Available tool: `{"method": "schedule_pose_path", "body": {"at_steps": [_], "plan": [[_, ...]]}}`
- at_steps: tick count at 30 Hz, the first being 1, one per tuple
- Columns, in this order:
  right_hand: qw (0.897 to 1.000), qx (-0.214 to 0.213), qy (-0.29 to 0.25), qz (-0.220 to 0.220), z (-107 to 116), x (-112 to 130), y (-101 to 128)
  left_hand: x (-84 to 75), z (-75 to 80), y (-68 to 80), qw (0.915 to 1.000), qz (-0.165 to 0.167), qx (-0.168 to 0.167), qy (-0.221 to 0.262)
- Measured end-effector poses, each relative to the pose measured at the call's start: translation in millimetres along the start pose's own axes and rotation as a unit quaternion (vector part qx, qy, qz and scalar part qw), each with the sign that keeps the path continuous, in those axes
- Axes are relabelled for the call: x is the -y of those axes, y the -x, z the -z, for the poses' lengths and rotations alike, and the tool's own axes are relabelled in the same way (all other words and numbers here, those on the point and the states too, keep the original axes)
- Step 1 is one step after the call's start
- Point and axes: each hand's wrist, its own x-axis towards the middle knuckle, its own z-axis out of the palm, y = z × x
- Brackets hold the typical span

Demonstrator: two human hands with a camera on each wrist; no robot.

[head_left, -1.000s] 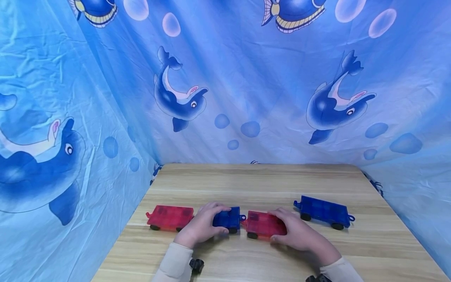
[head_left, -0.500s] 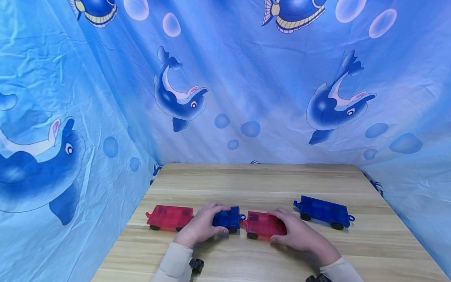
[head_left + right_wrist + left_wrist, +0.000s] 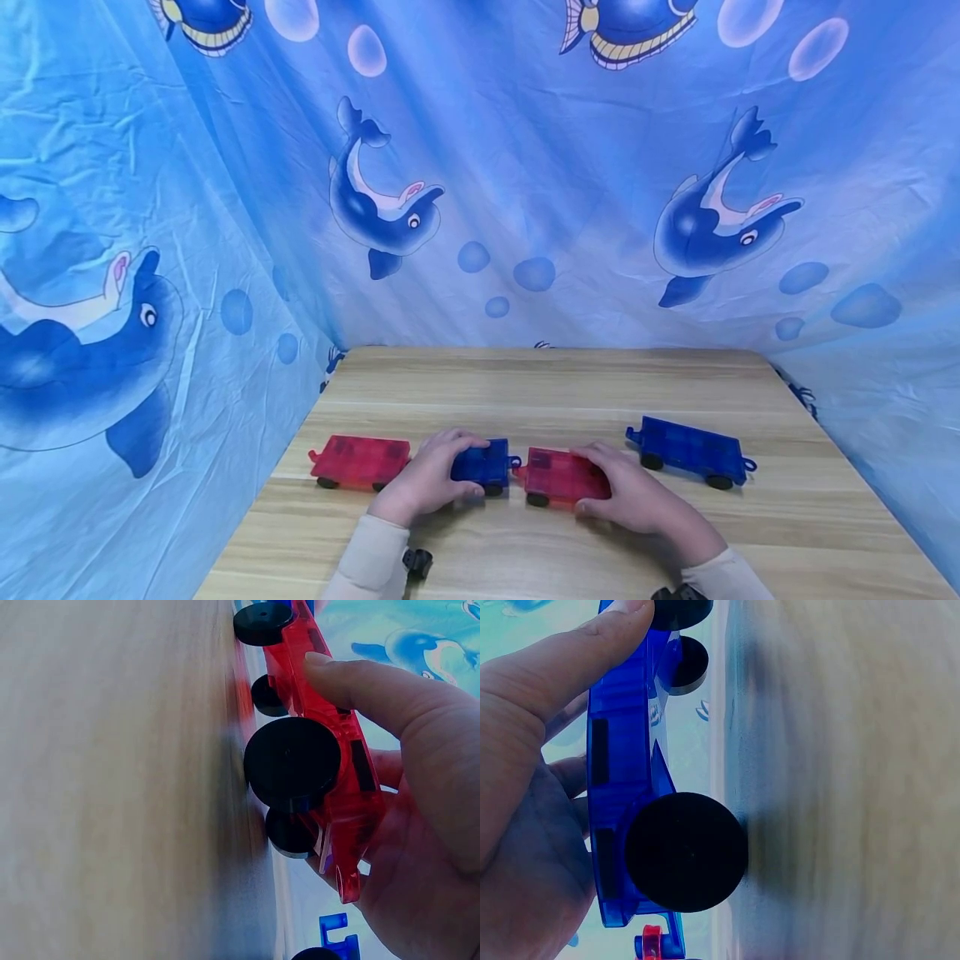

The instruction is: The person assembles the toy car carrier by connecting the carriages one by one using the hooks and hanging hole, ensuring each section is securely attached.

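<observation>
My left hand [image 3: 422, 483] grips a blue toy wagon [image 3: 489, 468] from above, with the thumb along its near side. In the left wrist view, the hook of that wagon [image 3: 618, 825] meets a red ring [image 3: 652, 943]. To its right, my right hand [image 3: 633, 493] holds a red toy wagon [image 3: 553, 477] by its right end. Between the two held wagons, the blue loop and the red hook meet or overlap; whether they are linked I cannot tell. A second red wagon [image 3: 366, 461] stands left of my left hand, its right end hidden.
Another blue wagon [image 3: 690, 447] stands at the right, behind my right forearm, turned slightly. In the right wrist view its blue hook [image 3: 334, 924] lies apart from the held red wagon. The wooden table [image 3: 555, 383] ends at a blue dolphin-print curtain [image 3: 525, 200].
My left hand, its blue wagon and the leftmost red wagon have shifted very slightly left. My right hand and its red wagon look unmoved.
</observation>
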Motion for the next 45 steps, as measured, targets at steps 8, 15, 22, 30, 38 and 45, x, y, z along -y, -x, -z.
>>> {"method": "schedule_pose_path", "body": {"at_steps": [8, 15, 22, 30, 38, 45], "plan": [[1.000, -0.001, 0.007, 0.006, -2.6, -3.1, -0.6, -1.0, -0.4, 0.6, 1.0000, -0.002, 0.000, 0.002], [1.000, -0.003, 0.010, 0.018, -4.0, -4.0, -0.9, -1.6, 0.4, 0.6, 1.0000, -0.001, 0.004, 0.004], [1.000, -0.001, 0.005, 0.011, -2.5, -4.1, -0.9, -0.9, 1.6, 1.1, 1.0000, 0.005, 0.007, -0.003], [1.000, 0.007, -0.003, 0.018, -0.9, -2.4, 0.1, 0.8, 0.1, 2.7, 0.9994, 0.020, 0.026, -0.011], [1.000, 0.006, -0.015, 0.007, 0.1, -3.3, 0.2, 1.6, 1.6, 3.8, 0.9994, 0.024, 0.025, -0.002], [1.000, -0.016, -0.005, -0.003, 2.6, -6.1, 0.7, 4.3, 2.9, 4.2, 0.9996, 0.026, 0.015, 0.001]]}}
